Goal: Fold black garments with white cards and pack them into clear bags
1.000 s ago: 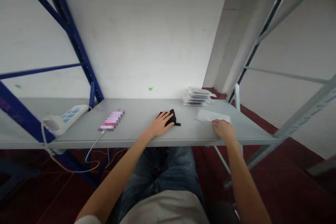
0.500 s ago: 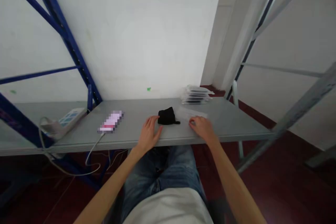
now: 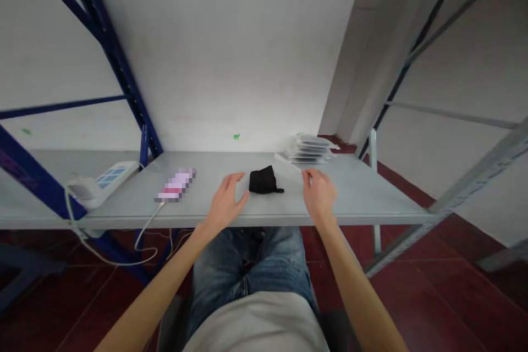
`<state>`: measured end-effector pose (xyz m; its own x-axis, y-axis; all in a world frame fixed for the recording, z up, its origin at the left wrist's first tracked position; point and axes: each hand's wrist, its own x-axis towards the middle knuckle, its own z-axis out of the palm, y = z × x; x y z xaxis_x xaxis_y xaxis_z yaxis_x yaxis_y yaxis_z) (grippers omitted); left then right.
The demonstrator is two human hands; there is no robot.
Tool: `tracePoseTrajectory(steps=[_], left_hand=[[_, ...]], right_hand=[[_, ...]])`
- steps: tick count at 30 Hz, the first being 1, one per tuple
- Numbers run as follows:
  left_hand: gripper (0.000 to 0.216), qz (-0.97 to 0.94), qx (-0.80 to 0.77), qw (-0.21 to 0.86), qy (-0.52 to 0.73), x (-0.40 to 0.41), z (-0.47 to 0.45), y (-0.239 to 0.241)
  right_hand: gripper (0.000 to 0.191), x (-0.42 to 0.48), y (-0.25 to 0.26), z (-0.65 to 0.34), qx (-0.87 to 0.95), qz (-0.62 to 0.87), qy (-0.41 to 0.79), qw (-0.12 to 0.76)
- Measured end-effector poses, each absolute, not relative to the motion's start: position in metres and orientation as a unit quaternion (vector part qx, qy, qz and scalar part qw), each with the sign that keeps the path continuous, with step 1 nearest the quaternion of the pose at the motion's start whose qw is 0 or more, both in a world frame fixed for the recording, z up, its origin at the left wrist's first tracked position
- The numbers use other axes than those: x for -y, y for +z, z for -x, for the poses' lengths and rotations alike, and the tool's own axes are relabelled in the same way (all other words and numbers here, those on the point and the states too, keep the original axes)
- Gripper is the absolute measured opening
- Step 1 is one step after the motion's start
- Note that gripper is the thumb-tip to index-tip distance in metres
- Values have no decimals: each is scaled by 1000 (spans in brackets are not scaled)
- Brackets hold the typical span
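Observation:
A small folded black cloth item (image 3: pixel 263 181), with a short tab at its lower right, lies on the grey shelf top. What exactly it is I cannot tell. My left hand (image 3: pixel 226 198) is just left of it, thumb and fingers apart, holding nothing. To the right of the cloth, my right hand (image 3: pixel 319 192) pinches the near end of a clear plastic bag (image 3: pixel 287 161). The bag shows as a thin pale strip running up and left from the fingertips, its far end close to a stack of similar clear packs (image 3: pixel 311 148).
A phone (image 3: pixel 177 185), its screen blurred out, lies at left on a white charging cable. Further left sits a white power strip (image 3: pixel 110 181) with a plug in it. Blue posts (image 3: pixel 119 66) and grey posts (image 3: pixel 474 176) frame the shelf. A white wall (image 3: pixel 231 66) stands behind.
The plastic bag has gone from lying flat beside the black cloth to tilted and nearly edge-on, in my right hand. My left hand has drawn slightly left, off the cloth.

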<state>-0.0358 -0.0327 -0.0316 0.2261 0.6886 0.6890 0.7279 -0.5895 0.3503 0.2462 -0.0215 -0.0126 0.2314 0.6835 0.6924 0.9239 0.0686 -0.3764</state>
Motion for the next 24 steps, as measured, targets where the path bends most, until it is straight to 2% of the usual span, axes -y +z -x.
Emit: tracePoseTrajectory(steps=[3, 6, 8, 10, 13, 24], left_hand=[[60, 770, 456, 53, -443, 39, 31, -21], [63, 776, 441, 129, -432, 43, 30, -15], [52, 795, 426, 162, -401, 41, 33, -15], [32, 810, 425, 169, -366, 36, 38, -19], [19, 812, 453, 162, -331, 27, 49, -28], [21, 785, 504, 117, -341, 24, 58, -26]], right_hand=[[38, 29, -6, -229, 658, 575, -154, 461], [31, 35, -10, -205, 746, 477, -135, 444], [24, 36, -17, -190, 794, 427, -120, 417], [19, 36, -22, -182, 821, 398, -107, 395], [13, 34, -23, -184, 830, 392, -91, 387], [20, 33, -5, -224, 810, 448, -50, 375]])
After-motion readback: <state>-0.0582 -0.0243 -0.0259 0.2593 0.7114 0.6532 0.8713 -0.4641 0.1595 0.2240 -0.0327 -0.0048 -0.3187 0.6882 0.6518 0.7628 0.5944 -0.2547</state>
